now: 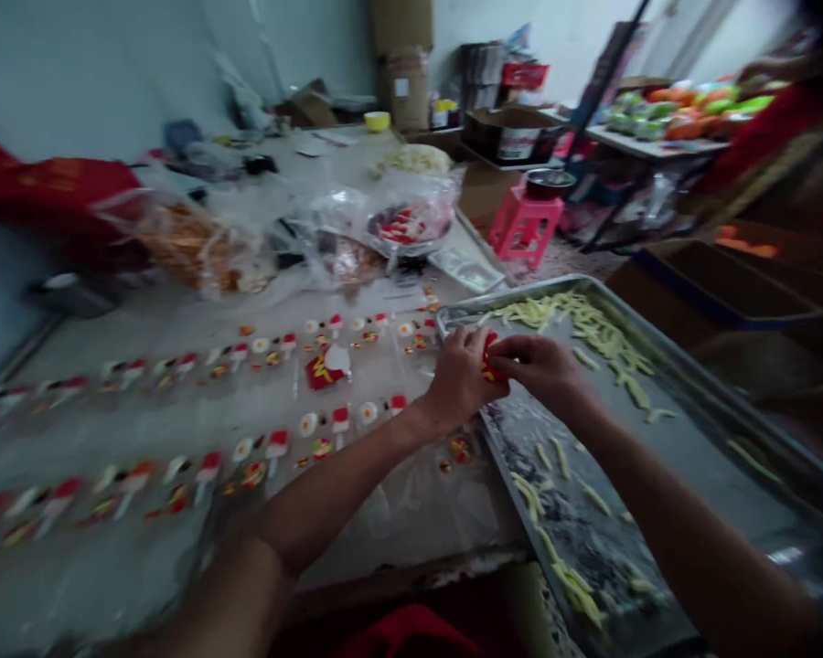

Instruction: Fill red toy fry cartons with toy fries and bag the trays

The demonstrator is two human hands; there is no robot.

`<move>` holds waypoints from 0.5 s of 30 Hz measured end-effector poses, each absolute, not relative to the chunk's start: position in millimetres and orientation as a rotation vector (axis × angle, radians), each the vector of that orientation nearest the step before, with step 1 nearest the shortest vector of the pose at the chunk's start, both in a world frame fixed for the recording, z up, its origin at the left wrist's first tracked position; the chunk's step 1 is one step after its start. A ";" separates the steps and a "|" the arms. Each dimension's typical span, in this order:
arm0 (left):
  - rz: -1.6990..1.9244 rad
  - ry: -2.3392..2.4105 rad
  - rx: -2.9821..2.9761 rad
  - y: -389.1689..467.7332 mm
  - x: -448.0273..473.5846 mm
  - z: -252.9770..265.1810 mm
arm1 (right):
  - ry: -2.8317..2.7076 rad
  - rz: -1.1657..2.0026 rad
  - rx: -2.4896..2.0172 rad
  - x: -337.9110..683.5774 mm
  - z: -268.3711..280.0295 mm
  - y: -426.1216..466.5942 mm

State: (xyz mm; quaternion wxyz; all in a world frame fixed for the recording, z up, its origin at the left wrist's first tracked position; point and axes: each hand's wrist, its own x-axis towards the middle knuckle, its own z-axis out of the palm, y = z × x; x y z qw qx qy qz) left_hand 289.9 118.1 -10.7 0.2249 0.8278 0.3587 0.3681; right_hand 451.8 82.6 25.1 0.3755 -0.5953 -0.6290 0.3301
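Observation:
My left hand (463,375) is closed around a small red fries box (490,355) with yellow marks, over the near-left rim of a metal tray. My right hand (539,366) meets it from the right, its thumb and fingers pinched at the box's edge. Whatever lies between those fingertips is partly hidden. Pale yellow fry-shaped strips (590,324) lie heaped at the tray's far end, and more are scattered along its near-left side. A similar red box with a yellow zigzag (325,367) lies flat on the table, left of my hands.
Rows of clear bags with small red-and-white popsicle shapes (278,445) and other miniatures cover the table (247,521). Behind them stand plastic bags (198,247) and a bowl of red pieces (411,228). A pink stool (527,224) and cardboard boxes (720,283) stand beyond the tray (700,384).

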 end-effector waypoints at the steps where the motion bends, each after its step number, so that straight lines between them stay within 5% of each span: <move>1: 1.042 1.011 2.275 112.9 279.1 -10.2 | -1.660 0.912 -1.452 442.7 26.5 84.7; 8: 1.177 1.384 1.980 90.1 212.8 -7.6 | -1.835 0.504 -1.508 380.2 43.0 82.3; 15: 0.977 1.372 2.005 135.4 201.5 22.1 | -1.502 1.189 -1.298 376.5 29.2 132.4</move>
